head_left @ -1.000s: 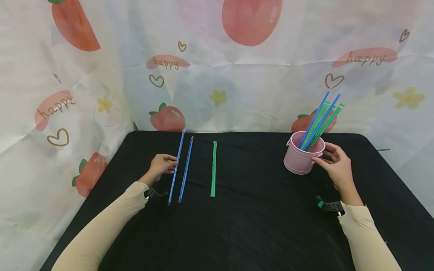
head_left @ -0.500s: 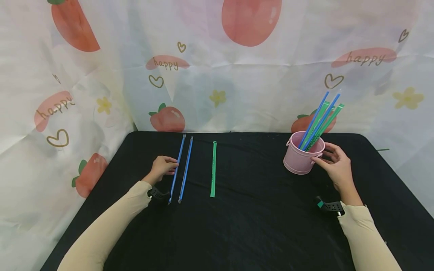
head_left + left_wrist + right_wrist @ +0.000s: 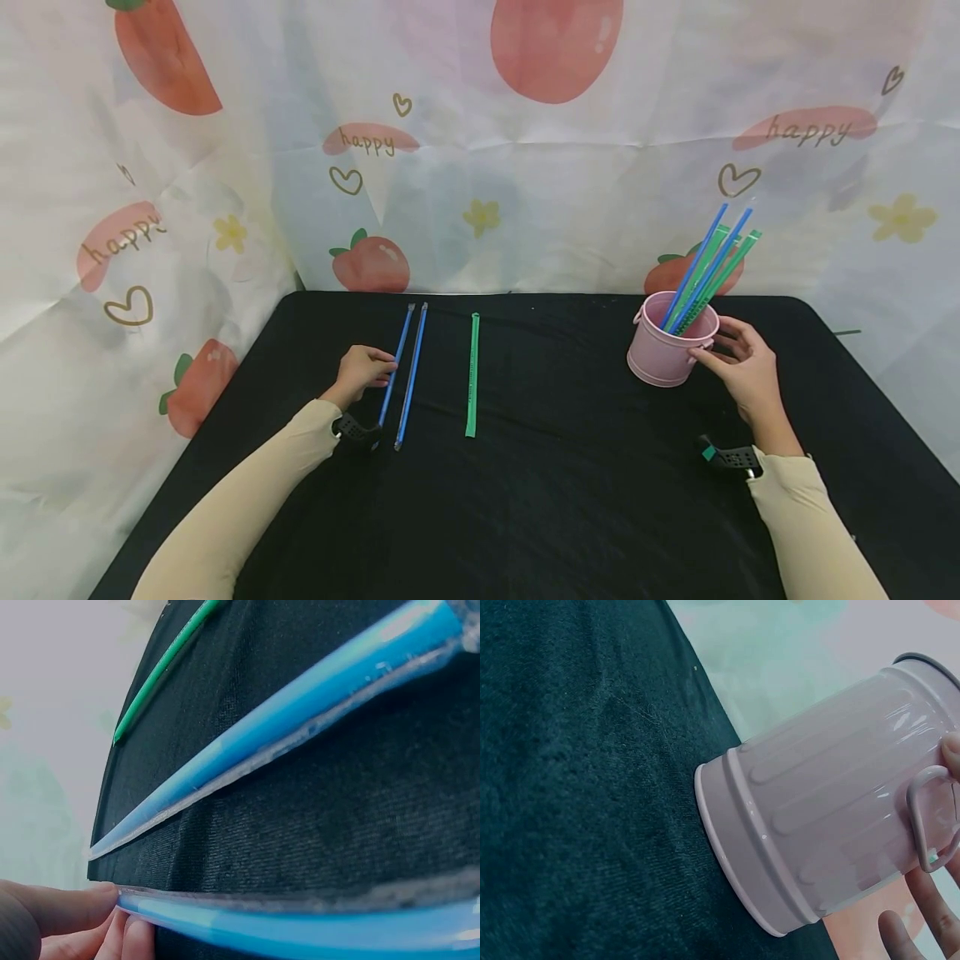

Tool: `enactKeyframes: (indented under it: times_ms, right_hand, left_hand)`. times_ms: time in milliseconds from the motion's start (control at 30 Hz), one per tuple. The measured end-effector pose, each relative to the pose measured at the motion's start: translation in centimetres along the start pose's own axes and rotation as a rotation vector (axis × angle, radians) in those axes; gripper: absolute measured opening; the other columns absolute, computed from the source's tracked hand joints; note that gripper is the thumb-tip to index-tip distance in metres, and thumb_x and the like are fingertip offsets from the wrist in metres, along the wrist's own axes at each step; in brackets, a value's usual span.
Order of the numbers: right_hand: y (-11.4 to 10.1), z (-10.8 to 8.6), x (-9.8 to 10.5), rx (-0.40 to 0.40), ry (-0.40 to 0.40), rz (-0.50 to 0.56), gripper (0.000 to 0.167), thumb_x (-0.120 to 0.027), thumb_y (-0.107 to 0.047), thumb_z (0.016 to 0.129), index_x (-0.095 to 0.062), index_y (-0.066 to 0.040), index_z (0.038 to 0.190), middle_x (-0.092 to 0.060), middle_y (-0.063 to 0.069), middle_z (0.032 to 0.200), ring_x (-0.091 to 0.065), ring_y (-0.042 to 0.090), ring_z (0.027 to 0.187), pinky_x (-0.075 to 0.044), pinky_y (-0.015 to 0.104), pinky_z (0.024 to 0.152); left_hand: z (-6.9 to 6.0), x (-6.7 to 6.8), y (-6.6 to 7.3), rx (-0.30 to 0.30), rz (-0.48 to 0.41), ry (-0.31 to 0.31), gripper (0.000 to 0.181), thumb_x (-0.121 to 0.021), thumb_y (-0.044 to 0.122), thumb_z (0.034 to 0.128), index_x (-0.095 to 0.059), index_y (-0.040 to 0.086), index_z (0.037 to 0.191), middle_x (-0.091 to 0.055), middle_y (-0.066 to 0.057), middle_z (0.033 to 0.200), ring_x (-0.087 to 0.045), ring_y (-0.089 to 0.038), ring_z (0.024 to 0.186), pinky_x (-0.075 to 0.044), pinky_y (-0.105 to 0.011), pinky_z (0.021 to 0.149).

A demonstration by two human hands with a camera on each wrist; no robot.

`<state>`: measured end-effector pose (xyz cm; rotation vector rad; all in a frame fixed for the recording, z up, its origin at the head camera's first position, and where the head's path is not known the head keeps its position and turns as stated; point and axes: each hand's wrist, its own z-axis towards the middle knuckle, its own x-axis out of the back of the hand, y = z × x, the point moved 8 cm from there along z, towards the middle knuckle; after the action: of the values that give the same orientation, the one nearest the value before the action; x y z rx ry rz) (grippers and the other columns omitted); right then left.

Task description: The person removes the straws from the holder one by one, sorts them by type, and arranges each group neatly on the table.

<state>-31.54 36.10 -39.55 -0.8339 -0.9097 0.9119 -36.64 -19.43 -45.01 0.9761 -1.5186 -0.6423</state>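
My left hand (image 3: pixel 362 371) pinches a blue straw (image 3: pixel 405 329) in a clear wrapper, at the left of the black table; its near end is partly behind the wrist strap. In the left wrist view, thumb and fingers grip one end of this straw (image 3: pixel 300 930). Just right of it lies a second wrapped blue straw (image 3: pixel 412 375), and farther right a green one (image 3: pixel 472 375). At the right, my right hand (image 3: pixel 746 371) holds a pink bucket (image 3: pixel 660 358) by its side near the rim. Blue straws (image 3: pixel 729 236) and green straws (image 3: pixel 750 243) lean inside it.
The black cloth (image 3: pixel 555 483) covers the table. A printed white curtain (image 3: pixel 555 208) hangs behind its far edge and along the left side. The bucket has a small loop handle (image 3: pixel 922 817) on its side.
The far end of the left blue straw has come down and slightly nearer, and my left hand has shifted a little right with it. My right hand and the bucket stay put.
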Motion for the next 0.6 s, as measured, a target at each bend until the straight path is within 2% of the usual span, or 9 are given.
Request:
enactKeyframes:
  times_ms: [333,600]
  right_hand:
    - [0.00,-0.06,-0.02,-0.016,-0.010,-0.011,0.059,-0.070,0.001,0.081,-0.046,-0.006,0.135,-0.052,-0.024,0.111,-0.051,-0.010,0.099,-0.044,-0.001,0.077]
    - [-0.08,-0.04,-0.03,-0.014,-0.010,-0.001,0.059,-0.070,0.002,0.081,-0.046,-0.006,0.135,-0.052,-0.024,0.112,-0.051,-0.010,0.099,-0.044,-0.001,0.077]
  left_hand:
    - [-0.35,0.02,0.18,0.005,0.007,0.012,0.021,-0.064,0.007,0.0880,-0.067,-0.007,0.103,-0.067,-0.022,0.102,-0.064,-0.010,0.064,-0.059,-0.026,0.065]
    - [-0.11,0.18,-0.10,0.017,-0.014,0.003,0.022,-0.064,0.009,0.0886,-0.067,-0.006,0.103,-0.068,-0.021,0.101,-0.063,-0.008,0.062,-0.059,-0.025,0.064]
